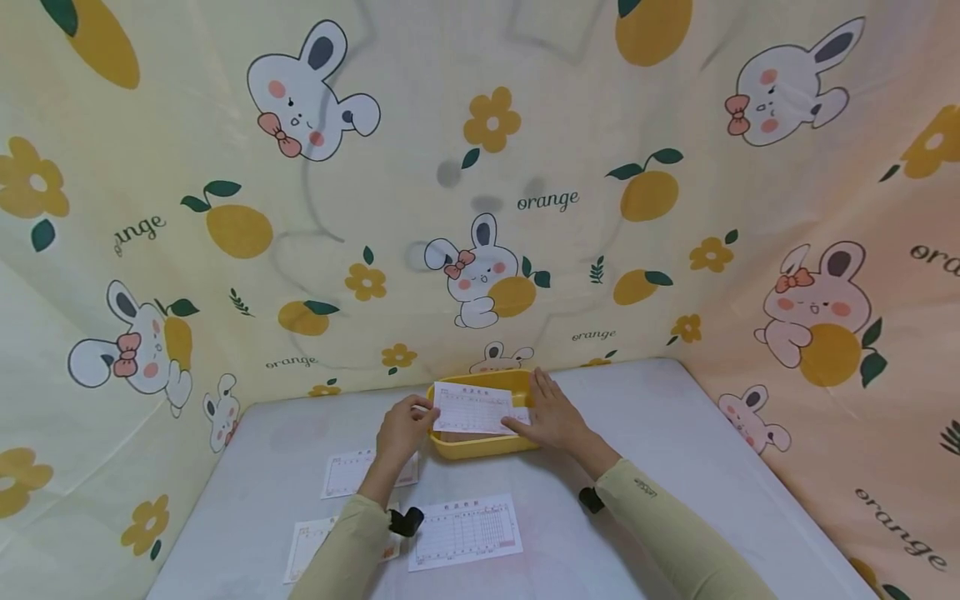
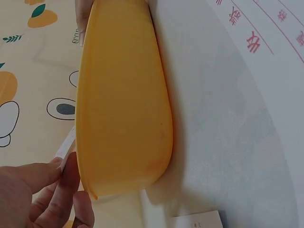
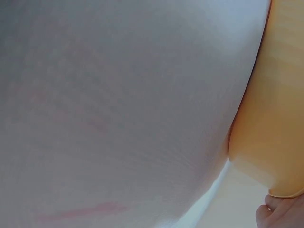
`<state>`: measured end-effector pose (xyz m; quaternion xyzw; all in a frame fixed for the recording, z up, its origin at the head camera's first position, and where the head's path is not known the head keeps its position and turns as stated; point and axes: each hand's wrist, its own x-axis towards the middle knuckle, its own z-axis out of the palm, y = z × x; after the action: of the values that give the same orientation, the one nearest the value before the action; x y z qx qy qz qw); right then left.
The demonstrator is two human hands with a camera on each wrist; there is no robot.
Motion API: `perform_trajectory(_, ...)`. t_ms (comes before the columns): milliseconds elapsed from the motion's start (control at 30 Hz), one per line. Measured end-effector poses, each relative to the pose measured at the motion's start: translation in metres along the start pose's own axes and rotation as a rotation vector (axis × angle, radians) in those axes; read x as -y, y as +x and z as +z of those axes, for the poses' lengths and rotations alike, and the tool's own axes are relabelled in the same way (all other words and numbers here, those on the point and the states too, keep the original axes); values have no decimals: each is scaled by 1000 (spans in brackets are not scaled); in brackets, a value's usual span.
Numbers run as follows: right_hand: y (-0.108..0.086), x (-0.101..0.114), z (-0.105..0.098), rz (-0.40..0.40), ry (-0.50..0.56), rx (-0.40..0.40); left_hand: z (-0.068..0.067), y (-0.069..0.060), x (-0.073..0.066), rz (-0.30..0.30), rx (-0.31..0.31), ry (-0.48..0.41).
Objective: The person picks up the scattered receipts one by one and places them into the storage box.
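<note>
In the head view, a yellow plastic basket (image 1: 480,448) stands at the back of the table. A printed receipt slip (image 1: 472,408) lies slanted over its opening, with another slip's edge showing at its lower right. My left hand (image 1: 405,429) pinches the slip's left edge between thumb and fingers. The left wrist view shows that hand (image 2: 52,194) beside the basket's end (image 2: 123,104), the thin paper edge between its fingertips. My right hand (image 1: 558,417) rests at the basket's right end, fingers straight, thumb over the slips. Only part of it (image 3: 280,211) shows in the right wrist view.
A receipt slip (image 1: 465,533) lies on the white table (image 1: 645,433) in front of the basket. Further left are more slips (image 1: 348,473), partly hidden by the left arm. A printed curtain (image 1: 420,275) hangs behind the table and along its sides.
</note>
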<state>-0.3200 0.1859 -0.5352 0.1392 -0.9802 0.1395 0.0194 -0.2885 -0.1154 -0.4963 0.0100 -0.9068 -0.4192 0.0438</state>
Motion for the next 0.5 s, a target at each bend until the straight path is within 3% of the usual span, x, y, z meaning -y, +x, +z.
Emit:
perform_trajectory(267,-2,1,-3,-3,20,4,4,-2,2,44,-32,91)
perform_trajectory(500,-1,0,-3,1,15,6,4,-4,2,75,-57,116)
